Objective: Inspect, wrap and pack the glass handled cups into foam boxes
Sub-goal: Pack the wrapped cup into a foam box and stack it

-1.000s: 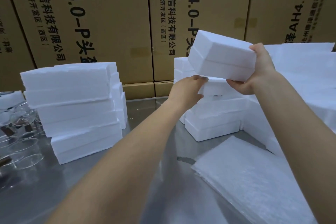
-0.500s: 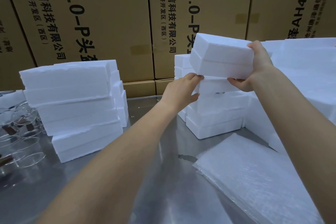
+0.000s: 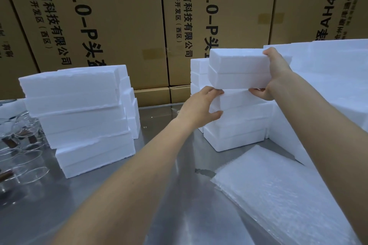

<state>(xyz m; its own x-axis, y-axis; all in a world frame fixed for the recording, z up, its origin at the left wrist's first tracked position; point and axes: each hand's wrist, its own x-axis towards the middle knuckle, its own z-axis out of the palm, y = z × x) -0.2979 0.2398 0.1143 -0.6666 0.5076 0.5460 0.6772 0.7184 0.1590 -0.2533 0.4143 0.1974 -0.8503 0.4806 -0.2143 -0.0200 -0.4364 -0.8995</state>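
The right hand [image 3: 277, 71] has its grip clamped on the end of the top foam box [image 3: 239, 69] — thumb above, fingers beneath. Below that grip, the left hand [image 3: 201, 105] clasps the next box in the stack [image 3: 237, 125]. Well left of both grips on the worktop [image 3: 159, 195] sit glass cups [image 3: 22, 145]; nearer, bubble wrap [image 3: 278, 195].

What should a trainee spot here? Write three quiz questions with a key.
1. True or false: the right hand grips the top box.
2. The cups stand: A) on the table's left side B) in the right hand C) on the cartons.
3. Which hand holds the lower box?
Key: 1 true; 2 A; 3 the left hand.
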